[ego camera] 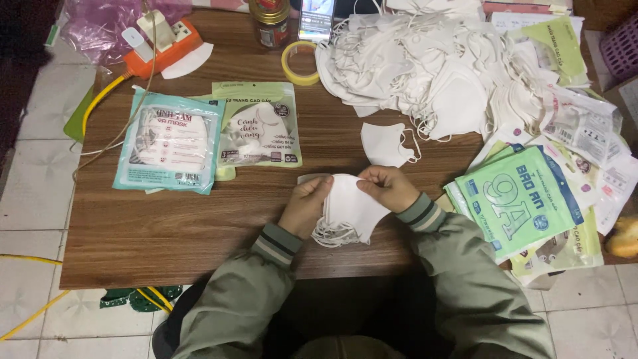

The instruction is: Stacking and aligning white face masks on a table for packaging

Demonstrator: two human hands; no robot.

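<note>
Low centre of frame: small stack of white masks (349, 209) pinched from both sides, left hand (306, 206) clenched on its left edge, right hand (389, 186) gripping the upper right edge. Long axis roughly vertical, ear loops hanging toward the near tabletop (166, 233) edge. Just beyond, single white mask (384, 144) lying flat. Farther, upper right, heaped white masks (425, 66); upper left, two packaged masks (212, 136).

Both hands (349, 199) grip a stack of white masks (350, 207)
</note>
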